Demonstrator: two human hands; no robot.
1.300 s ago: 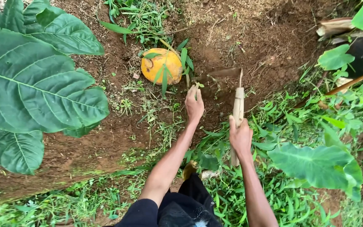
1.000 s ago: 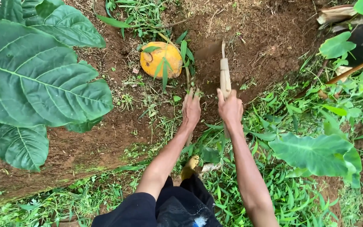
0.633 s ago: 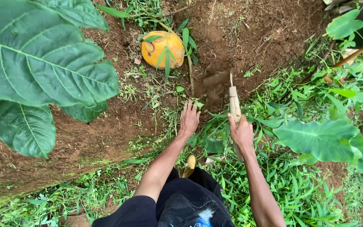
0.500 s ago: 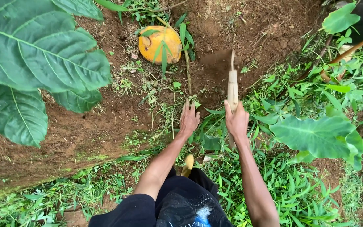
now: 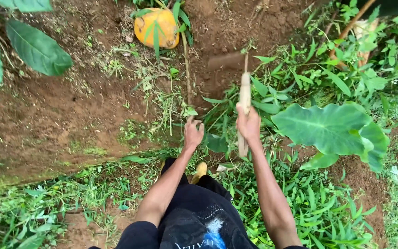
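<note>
Head view: orange fruit (image 5: 156, 27) beyond broad leaf (image 5: 330, 130), weeds.

Both bare arms reach forward and down from the dark-clothed torso. The left hand (image 5: 193, 133) is extended, fingers loosely curled downward, palm facing the ground, holding nothing. Just to its right, at about the same reach, the right hand (image 5: 248, 123) is closed in a fist around a wooden handle (image 5: 244, 94), wrist straight, forearm nearly parallel to the left one.
</note>
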